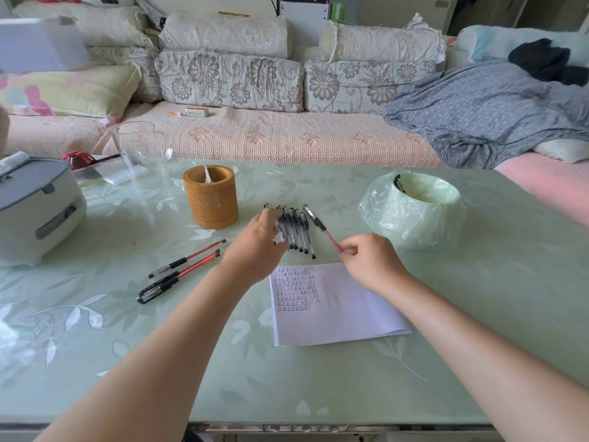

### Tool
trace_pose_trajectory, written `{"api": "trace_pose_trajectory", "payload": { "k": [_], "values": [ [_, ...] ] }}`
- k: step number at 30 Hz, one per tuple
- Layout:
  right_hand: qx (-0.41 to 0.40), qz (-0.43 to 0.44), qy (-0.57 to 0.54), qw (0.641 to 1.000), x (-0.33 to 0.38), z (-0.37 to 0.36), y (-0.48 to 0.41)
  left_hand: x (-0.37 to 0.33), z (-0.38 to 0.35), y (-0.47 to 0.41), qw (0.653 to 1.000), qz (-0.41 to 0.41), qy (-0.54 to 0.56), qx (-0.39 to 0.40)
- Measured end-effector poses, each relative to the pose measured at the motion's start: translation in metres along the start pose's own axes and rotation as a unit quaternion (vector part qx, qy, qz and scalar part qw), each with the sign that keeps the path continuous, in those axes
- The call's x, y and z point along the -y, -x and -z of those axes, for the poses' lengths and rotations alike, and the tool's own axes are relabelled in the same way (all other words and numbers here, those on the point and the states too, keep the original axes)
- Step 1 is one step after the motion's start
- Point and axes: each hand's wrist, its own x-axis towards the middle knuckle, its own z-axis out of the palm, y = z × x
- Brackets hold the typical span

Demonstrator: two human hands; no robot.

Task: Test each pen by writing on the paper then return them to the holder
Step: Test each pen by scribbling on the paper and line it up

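A brown cylindrical pen holder (211, 199) stands on the table beyond my hands. A row of several black-capped pens (296, 229) lies to its right. My left hand (259, 242) rests on the left end of that row, fingers curled over a pen there. My right hand (369, 258) pinches the rear end of a red pen with a black cap (320, 226), which points away toward the row. A white paper (334, 303) with rows of written marks lies under my right wrist. Three red pens (181, 271) lie on the left.
A grey-lidded white appliance (35, 205) sits at the left edge. A glass jug (140, 148) stands behind the holder. A bin lined with a green plastic bag (414, 208) stands at the right. A sofa (255, 132) runs along the table's far side.
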Motion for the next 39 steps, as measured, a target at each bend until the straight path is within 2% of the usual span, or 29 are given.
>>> {"api": "trace_pose_trajectory", "payload": {
  "k": [2, 5, 10, 18, 23, 26, 32, 36, 39],
  "values": [
    [-0.013, -0.052, -0.008, 0.999, -0.003, -0.003, -0.010, -0.002, -0.003, 0.003, 0.997, -0.037, -0.036, 0.064],
    [-0.031, -0.086, -0.013, 0.996, 0.001, -0.009, -0.023, -0.002, -0.008, 0.008, 0.982, -0.073, -0.086, 0.154],
    [-0.042, -0.099, -0.013, 0.994, 0.014, -0.027, -0.034, 0.003, -0.016, 0.012, 0.967, -0.070, -0.121, 0.211],
    [0.018, -0.071, -0.006, 0.997, 0.023, -0.035, -0.042, 0.010, -0.019, 0.016, 0.972, -0.088, -0.106, 0.190],
    [0.021, -0.058, 0.025, 0.998, 0.038, -0.029, -0.038, 0.017, -0.004, 0.018, 0.979, -0.085, -0.101, 0.155],
    [0.022, 0.014, 0.023, 0.999, 0.056, -0.030, -0.032, 0.028, 0.014, 0.021, 0.987, -0.068, -0.112, 0.098],
    [0.111, 0.156, 0.032, 0.981, 0.106, -0.056, -0.011, 0.066, 0.050, 0.033, 0.983, 0.052, -0.177, 0.023],
    [0.156, 0.208, 0.044, 0.965, 0.136, -0.076, -0.002, 0.089, 0.068, 0.047, 0.969, 0.105, -0.222, 0.024],
    [0.156, 0.254, 0.046, 0.954, 0.157, -0.092, -0.001, 0.102, 0.077, 0.056, 0.963, 0.132, -0.229, 0.049]
  ]
}}
